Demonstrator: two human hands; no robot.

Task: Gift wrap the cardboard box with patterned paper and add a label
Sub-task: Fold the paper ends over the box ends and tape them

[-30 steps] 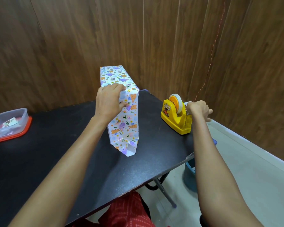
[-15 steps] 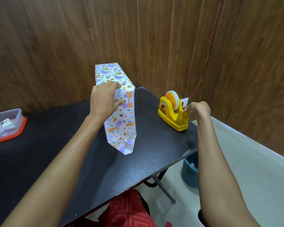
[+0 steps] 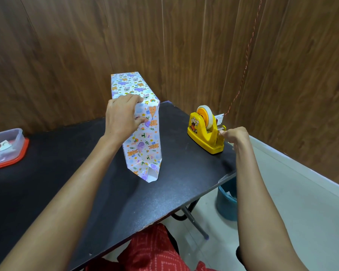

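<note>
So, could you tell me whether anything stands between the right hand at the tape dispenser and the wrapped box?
Only the tape dispenser itself, just left of the right hand pinching tape; past it, bare table reaches the wrapped box, whose fold the left hand holds.

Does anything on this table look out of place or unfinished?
The pointed bottom flap of the paper-wrapped cardboard box juts out loose onto the black table, with no tape visible on it. The yellow plastic tape dispenser sits close to the table's edge.

Soft, even indoor light; your view stays sharp.
Pale sheen on the table [image 3: 47,182] near its front edge; wall panels behind it bow, wide-angle.
</note>
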